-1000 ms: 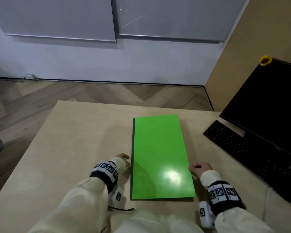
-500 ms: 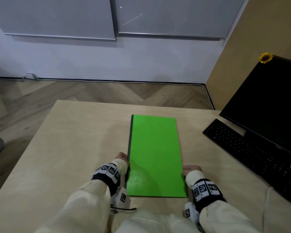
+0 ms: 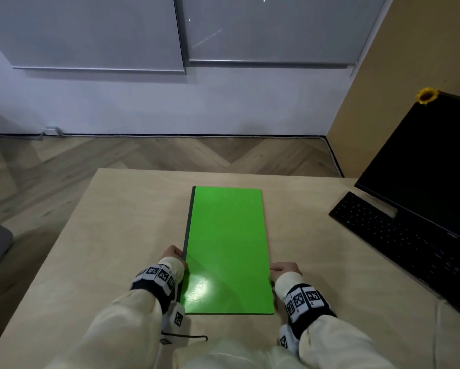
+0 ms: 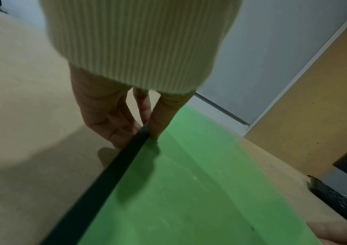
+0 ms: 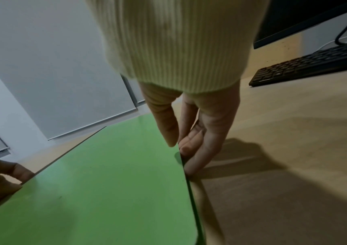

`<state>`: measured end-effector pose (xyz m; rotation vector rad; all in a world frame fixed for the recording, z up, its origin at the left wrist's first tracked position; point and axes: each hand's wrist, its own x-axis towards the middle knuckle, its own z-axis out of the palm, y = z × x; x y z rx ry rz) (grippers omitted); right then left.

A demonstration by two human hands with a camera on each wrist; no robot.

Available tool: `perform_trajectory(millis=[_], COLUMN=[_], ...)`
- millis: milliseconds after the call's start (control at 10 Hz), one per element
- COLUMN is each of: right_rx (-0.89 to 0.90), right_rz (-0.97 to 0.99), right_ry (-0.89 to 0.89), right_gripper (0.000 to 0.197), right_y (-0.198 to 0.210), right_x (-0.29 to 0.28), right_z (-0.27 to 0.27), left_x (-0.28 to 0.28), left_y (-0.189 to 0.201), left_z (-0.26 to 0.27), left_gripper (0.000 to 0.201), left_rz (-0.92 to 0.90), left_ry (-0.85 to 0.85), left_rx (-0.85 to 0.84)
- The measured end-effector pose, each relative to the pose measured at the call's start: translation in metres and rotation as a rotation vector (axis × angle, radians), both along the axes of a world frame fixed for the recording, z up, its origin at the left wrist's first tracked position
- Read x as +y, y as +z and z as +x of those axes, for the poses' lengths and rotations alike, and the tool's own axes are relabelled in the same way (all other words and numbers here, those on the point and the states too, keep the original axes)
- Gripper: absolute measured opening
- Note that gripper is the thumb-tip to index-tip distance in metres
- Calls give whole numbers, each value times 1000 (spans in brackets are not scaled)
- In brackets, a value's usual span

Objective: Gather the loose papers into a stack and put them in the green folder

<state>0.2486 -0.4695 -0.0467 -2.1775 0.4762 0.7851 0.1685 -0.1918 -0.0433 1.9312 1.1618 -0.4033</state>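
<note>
The green folder (image 3: 227, 249) is seen closed and flat on the wooden table (image 3: 103, 235), in the lower centre of the head view, with its dark spine (image 3: 188, 225) along the left edge. It is gripped at both long sides: the left hand (image 3: 172, 254) is pinched on the spine edge, thumb on the cover and fingers (image 4: 113, 126) down beside it, as shown at the centre of the left wrist view; the right hand (image 3: 286, 269) is pinched on the open edge, thumb on top and fingers (image 5: 199, 149) curled at and under the rim, as shown at the centre of the right wrist view. No loose papers can be seen anywhere in the frames, so it is judged that they are already inside, though this cannot be confirmed. Several risks are judged from here. If the folder is lifted or tilted with the open right edge lowered, sheets could slide out, since nothing is seen to hold that side closed. If only the top cover is caught by the right thumb, the folder could be opened unintentionally. The glossy cover could slip from light pinches. A black keyboard (image 3: 409, 243) and monitor (image 3: 431, 169) stand at the right of the frame, and could be struck if the folder is swung that way.
</note>
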Motion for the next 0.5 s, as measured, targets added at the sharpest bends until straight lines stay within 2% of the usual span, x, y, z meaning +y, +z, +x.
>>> perform_trajectory(millis=[100,200,400,500], right_rx=[-3,-14,-30,6], right_rz=[-5,11,4,10], right_ry=[-28,-37,29,121], right_gripper=[32,29,29,37], right_y=[0,-2,0,13], right_x=[-1,1,-2,-7], right_z=[0,0,-4,-9], left_x=[-5,-3,-5,5], left_y=[2,0,-2,-21], left_z=[-3,-7,-20,-37], left_gripper=[36,26,22,14], left_rz=[30,4,-73,-237], left_ry=[-51,-43,52,216], left_rx=[18,19,-69,-138])
